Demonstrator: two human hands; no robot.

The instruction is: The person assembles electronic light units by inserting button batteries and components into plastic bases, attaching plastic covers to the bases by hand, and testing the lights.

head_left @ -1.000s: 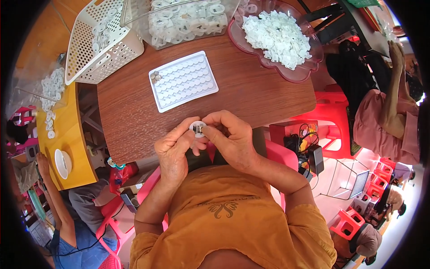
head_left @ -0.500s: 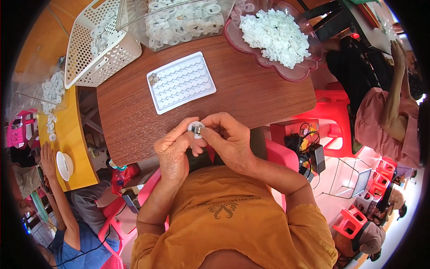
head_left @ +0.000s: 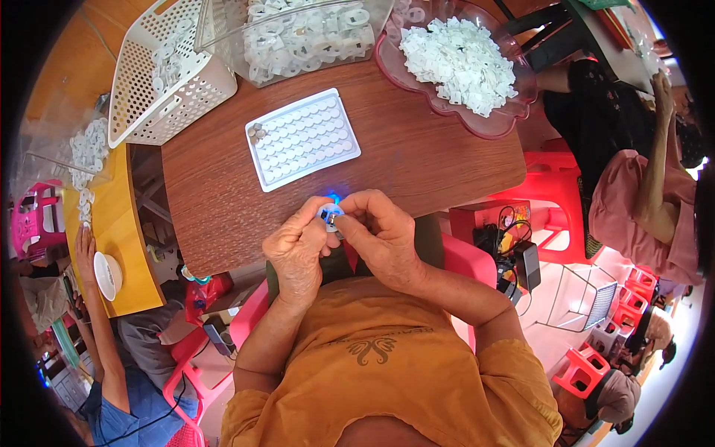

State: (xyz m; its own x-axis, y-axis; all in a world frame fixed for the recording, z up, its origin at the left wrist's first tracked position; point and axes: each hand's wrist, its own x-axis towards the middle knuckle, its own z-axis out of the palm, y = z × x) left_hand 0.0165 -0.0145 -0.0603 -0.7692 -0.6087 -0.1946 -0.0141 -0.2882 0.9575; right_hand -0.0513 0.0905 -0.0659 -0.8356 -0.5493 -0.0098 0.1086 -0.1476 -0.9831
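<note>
White plastic, a small round part (head_left: 328, 214) showing a blue glow, sits pinched between the left hand (head_left: 298, 249) and right hand (head_left: 383, 237), held above the table (head_left: 417, 160) edge, near the tray (head_left: 302, 139).

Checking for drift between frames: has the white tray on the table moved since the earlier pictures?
No. The white tray keeps its place on the brown table, below the clear bin.

The person wears a short-sleeved orange shirt (head_left: 387, 372) with a dark butterfly-like print on it.
</note>
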